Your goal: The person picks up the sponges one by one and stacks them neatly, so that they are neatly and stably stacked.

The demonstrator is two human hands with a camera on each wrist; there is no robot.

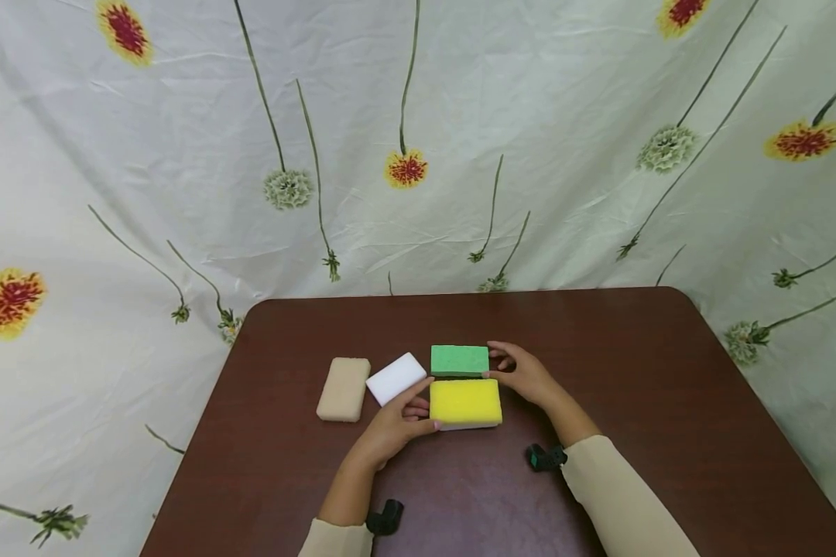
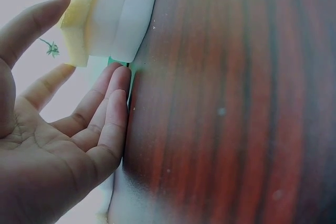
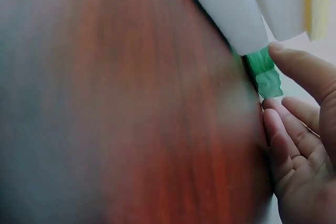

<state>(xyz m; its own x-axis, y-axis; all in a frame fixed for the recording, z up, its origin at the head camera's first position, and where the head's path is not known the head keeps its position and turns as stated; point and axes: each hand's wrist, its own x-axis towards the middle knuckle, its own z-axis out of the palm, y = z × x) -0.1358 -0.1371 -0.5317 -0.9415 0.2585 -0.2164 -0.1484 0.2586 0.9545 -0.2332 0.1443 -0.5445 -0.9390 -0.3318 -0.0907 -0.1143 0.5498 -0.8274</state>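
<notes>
A yellow sponge (image 1: 464,401) lies flat on top of white blocks (image 2: 123,19), whose pale layers show below it in both wrist views. My left hand (image 1: 395,427) is at the left end of this stack, thumb by the front corner and forefinger by the back corner. Right behind the stack lies a green sponge (image 1: 460,360). At its right end is my right hand (image 1: 525,375), with thumb and forefinger spread along the short side. The other fingers of both hands are loosely bent, low over the table, in the wrist views.
A white block (image 1: 395,378) lies slanted left of the green sponge, near my left fingers. Farther left is a beige sponge (image 1: 344,389). All rest on a dark brown table (image 1: 641,371), with a flower-printed cloth (image 1: 571,139) hanging behind its far edge.
</notes>
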